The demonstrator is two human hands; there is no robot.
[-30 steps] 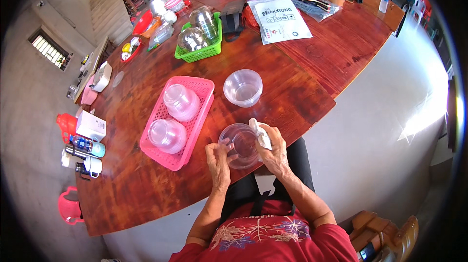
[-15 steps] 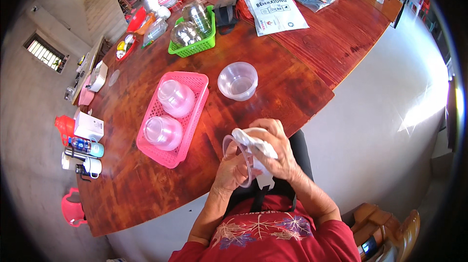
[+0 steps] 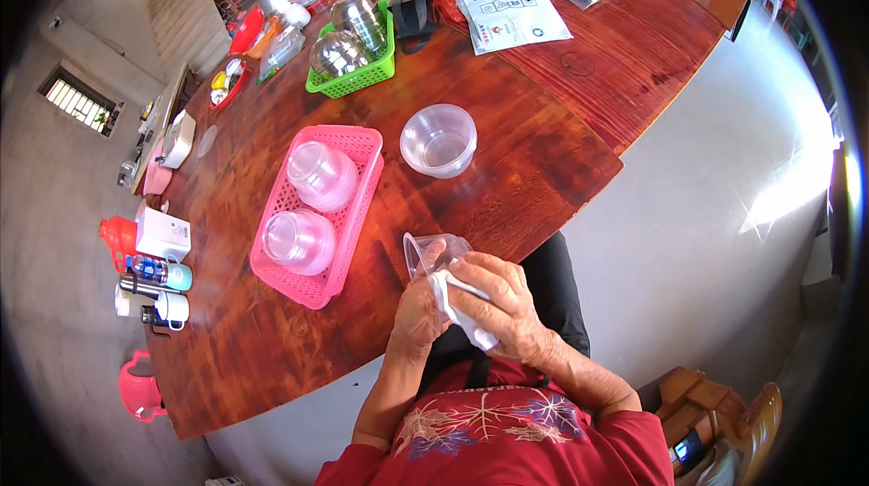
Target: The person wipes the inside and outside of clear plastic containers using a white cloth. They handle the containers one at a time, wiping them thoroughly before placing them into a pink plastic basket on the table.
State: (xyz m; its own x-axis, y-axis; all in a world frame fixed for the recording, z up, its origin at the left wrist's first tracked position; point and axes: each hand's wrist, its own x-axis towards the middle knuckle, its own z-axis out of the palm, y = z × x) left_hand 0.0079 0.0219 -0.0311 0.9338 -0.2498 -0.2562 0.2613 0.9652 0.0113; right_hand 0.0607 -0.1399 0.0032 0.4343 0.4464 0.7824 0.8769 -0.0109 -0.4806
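Note:
Above my lap, at the table's near edge, my left hand (image 3: 418,312) grips a clear plastic bowl (image 3: 415,255) by its side. My right hand (image 3: 503,303) is closed on a white cloth (image 3: 463,312) pressed against the same bowl; the fingers and cloth hide much of it. Ahead of my hands, a clear round bowl (image 3: 438,144) stands on the wooden table. To its left is a pink basket (image 3: 337,291) with two stacks of upturned clear bowls, a far stack (image 3: 322,176) and a near stack (image 3: 299,242).
Beyond the pink basket, a green basket (image 3: 351,86) holds shiny rounded containers. A white plastic packet (image 3: 507,8) lies at the far right of the wooden table (image 3: 272,350). Mugs and bottles (image 3: 167,291) stand along the left edge. A wooden chair (image 3: 742,423) is at lower right.
The bowl in my hands has turned: its rim faced left by my left hand and now points away toward the table. My right hand with the cloth has shifted slightly lower.

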